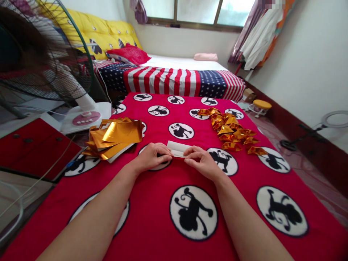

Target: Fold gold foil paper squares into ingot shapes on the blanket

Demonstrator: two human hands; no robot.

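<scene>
Between both hands is a small sheet of foil paper [178, 146], its white side up and its near edge folded. My left hand [156, 156] pinches the left end of that edge between thumb and fingers. At the right end, my right hand [199, 159] grips the paper in the same way. To the left lies a loose stack of gold foil sheets [122, 132], some showing white undersides. Off to the right is a heap of folded gold paper ingots [230, 128], shiny and boat-shaped.
A red blanket [152, 210] with round monkey prints covers the surface under my hands. An electric fan [84, 112] stands at the left beside a red cabinet [35, 145]. Beyond is a bed [168, 81]; a yellow stool [261, 105] and a ring-light stand [310, 132] are at right.
</scene>
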